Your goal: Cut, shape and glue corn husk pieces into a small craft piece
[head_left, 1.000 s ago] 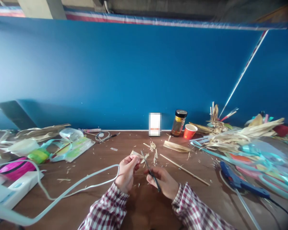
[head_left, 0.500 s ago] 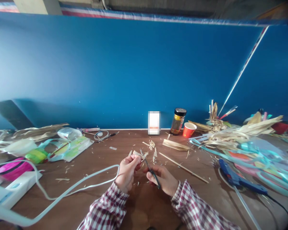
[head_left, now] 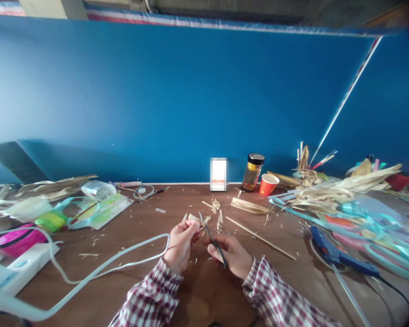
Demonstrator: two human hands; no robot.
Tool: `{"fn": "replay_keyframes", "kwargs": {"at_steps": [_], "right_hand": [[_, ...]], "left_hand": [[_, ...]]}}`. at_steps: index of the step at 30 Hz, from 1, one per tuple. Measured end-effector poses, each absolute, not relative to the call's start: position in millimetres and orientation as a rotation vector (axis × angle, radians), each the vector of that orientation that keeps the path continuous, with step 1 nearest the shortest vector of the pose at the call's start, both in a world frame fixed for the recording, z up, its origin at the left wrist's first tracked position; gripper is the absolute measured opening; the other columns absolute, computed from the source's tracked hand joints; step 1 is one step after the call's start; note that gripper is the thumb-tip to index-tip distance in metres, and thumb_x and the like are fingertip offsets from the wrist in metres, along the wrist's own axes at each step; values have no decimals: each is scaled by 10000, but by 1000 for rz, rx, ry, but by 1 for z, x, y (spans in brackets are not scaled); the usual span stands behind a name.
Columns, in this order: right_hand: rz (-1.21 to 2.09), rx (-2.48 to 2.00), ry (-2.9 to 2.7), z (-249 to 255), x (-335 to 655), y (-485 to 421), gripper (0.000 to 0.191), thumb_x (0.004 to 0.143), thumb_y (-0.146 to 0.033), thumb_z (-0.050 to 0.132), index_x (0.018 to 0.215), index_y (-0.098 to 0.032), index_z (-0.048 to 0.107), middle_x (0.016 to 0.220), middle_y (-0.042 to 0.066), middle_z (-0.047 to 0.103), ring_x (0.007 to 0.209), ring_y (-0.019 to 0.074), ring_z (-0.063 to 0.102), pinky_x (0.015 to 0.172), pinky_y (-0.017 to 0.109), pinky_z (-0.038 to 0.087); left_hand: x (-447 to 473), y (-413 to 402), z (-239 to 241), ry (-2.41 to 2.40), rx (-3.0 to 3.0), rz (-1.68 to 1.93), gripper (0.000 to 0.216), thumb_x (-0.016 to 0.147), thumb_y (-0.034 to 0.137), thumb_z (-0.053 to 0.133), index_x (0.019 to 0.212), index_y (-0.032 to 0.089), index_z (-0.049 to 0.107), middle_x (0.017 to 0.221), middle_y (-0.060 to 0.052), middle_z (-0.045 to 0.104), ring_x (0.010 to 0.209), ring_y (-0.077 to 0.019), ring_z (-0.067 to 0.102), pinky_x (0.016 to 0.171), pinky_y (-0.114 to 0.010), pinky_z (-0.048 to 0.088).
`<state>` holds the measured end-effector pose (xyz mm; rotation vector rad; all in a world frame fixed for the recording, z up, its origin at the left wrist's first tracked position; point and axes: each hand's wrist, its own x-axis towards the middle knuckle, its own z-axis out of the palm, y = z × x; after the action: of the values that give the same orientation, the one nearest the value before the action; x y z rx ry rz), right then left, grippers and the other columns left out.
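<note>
My left hand (head_left: 180, 243) is closed in a pinch over the middle of the table. A small pale piece of corn husk (head_left: 192, 217) shows at its fingertips, mostly hidden by them. My right hand (head_left: 232, 255) grips a pair of dark-handled scissors (head_left: 211, 237), whose blades point up and left, close beside the left fingertips. Whether the blades touch the husk piece I cannot tell. Small husk scraps (head_left: 219, 220) lie just beyond the scissors. Right of them are a thin stick (head_left: 261, 238) and a larger strip of dry husk (head_left: 249, 206).
A lidded jar (head_left: 252, 175) and a red paper cup (head_left: 269, 185) stand near the blue partition (head_left: 177, 100). A blue glue gun (head_left: 344, 258) lies at right beside heaped ribbons and husks (head_left: 354, 186). At left are a white cable (head_left: 122, 253), a power strip (head_left: 30, 268) and a pink pouch (head_left: 20, 240).
Hands and scissors stay almost in place. The pale husk piece at my left fingertips shows slightly less than before.
</note>
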<state>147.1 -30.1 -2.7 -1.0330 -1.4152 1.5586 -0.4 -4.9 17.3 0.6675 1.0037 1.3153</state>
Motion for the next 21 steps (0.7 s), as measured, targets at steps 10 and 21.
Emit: {"fn": "replay_keyframes", "kwargs": {"at_steps": [10, 21], "right_hand": [[1532, -1034, -1411, 0, 144, -32, 378, 673, -519, 692, 840, -181, 657, 572, -47, 450, 512, 89, 385, 493, 212, 322], [1517, -1046, -1406, 4, 143, -33, 344, 676, -476, 706, 837, -174, 670, 521, -60, 420, 471, 75, 342, 453, 202, 267]], "left_hand": [[0, -6, 17, 995, 648, 1324, 294, 507, 318, 797, 599, 127, 592, 580, 30, 549, 521, -61, 482, 511, -181, 387], [0, -5, 18, 980, 620, 1340, 312, 488, 312, 813, 599, 120, 594, 577, 23, 549, 521, -58, 476, 500, -174, 389]]}}
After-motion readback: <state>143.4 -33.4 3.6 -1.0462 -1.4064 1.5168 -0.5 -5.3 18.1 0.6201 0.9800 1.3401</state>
